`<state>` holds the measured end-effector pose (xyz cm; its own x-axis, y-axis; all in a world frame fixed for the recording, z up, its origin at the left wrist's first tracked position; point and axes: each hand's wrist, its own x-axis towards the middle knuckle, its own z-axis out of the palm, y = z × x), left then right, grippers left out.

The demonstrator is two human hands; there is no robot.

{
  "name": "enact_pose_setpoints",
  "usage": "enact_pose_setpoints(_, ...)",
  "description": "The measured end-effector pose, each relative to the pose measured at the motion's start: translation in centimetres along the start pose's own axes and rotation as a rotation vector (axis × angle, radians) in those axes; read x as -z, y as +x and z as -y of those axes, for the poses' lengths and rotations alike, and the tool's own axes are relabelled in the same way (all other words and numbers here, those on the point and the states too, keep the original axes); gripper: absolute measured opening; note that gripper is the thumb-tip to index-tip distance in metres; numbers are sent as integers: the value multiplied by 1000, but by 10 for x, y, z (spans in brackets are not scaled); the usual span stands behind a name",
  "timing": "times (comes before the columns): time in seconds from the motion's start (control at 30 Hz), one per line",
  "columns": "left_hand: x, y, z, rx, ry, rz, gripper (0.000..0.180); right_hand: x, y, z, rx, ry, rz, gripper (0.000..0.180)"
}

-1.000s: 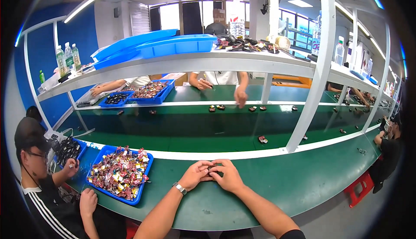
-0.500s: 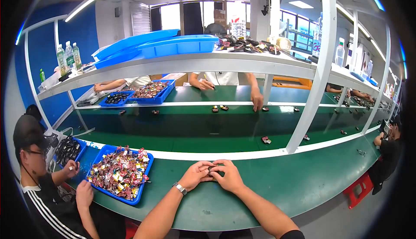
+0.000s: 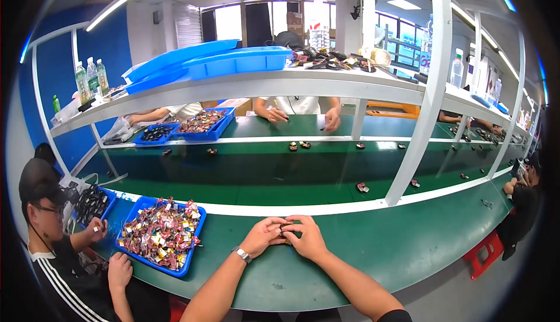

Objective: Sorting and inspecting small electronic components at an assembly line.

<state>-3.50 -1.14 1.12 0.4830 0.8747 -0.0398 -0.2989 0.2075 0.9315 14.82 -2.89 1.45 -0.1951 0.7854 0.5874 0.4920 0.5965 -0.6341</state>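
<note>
My left hand (image 3: pixel 262 238), with a watch on its wrist, and my right hand (image 3: pixel 307 239) meet over the green worktop (image 3: pixel 350 237). Their fingertips close around a small dark part (image 3: pixel 284 229), which both grip together. Fingers cover most of it, so its exact kind cannot be made out. To the left of my hands, a blue tray (image 3: pixel 188 266) is heaped with small red, white and yellow electronic pieces (image 3: pixel 160 231).
Past a white rail (image 3: pixel 280 209) runs a dark green belt (image 3: pixel 262 167) carrying scattered small parts (image 3: pixel 362 187). A white post (image 3: pixel 421 100) rises at its right. A co-worker (image 3: pixel 49 246) sits left beside a tray of black parts (image 3: pixel 93 204). Overhead, a shelf (image 3: pixel 262 86) holds blue trays.
Parts on the belt have shifted slightly right. Across the belt, another person's hand has drawn back from it. The left co-worker's nearer hand has dropped a little. My hands stay almost in place.
</note>
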Motion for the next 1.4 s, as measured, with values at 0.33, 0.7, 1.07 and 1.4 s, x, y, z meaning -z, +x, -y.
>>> enact_pose_setpoints(0.33,7,5,8,-38,27,1,25,0,4,13,108,-63,-11,17)
enact_pose_setpoints(0.7,11,1,9,-105,-120,92,26,3,5,19,178,-50,-102,18)
enact_pose_setpoints(1.07,5,6,10,-92,-173,67,27,0,6,16,8,37,-38,16)
enact_pose_setpoints(1.4,-1,4,11,-94,-127,9,29,-2,6,6,-89,89,20,19)
